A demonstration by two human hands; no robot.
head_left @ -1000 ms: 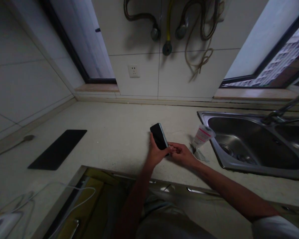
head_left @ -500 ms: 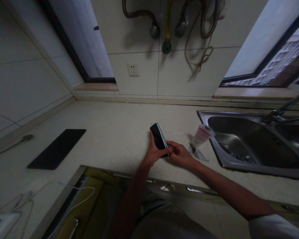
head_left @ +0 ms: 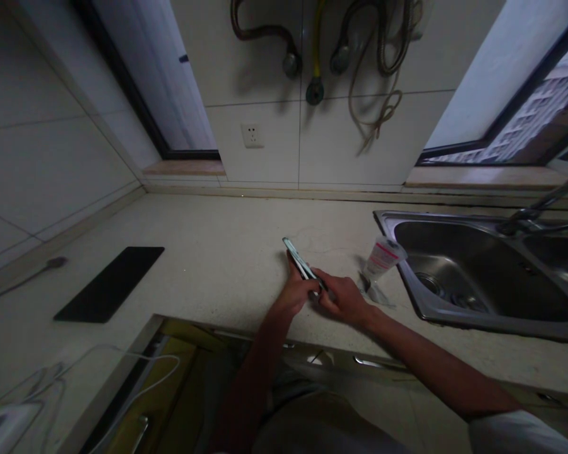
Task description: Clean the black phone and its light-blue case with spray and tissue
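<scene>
A smartphone [head_left: 296, 255] is held above the pale counter, tilted so that mostly its light, narrow side shows. My left hand [head_left: 295, 291] wraps round its lower left part, thumb across the near end. On the opposite side, my right hand [head_left: 343, 296] has its fingers closed at the phone's lower right edge. The fingers cover the near end, and whether a case is on the phone I cannot tell. Right of my hands, a clear plastic cup or wrapper [head_left: 383, 257] with red print lies on the counter.
A steel double sink [head_left: 409, 296] with a tap [head_left: 525, 217] is set in the counter on the right. A black flat sheet [head_left: 111, 284] lies to the left. White cables [head_left: 123, 350] run at the lower left. A wall socket [head_left: 252, 135] is behind.
The phone has turned from its dark face showing to nearly edge-on. My right fingers have shifted along its lower right edge; both hands still hold it.
</scene>
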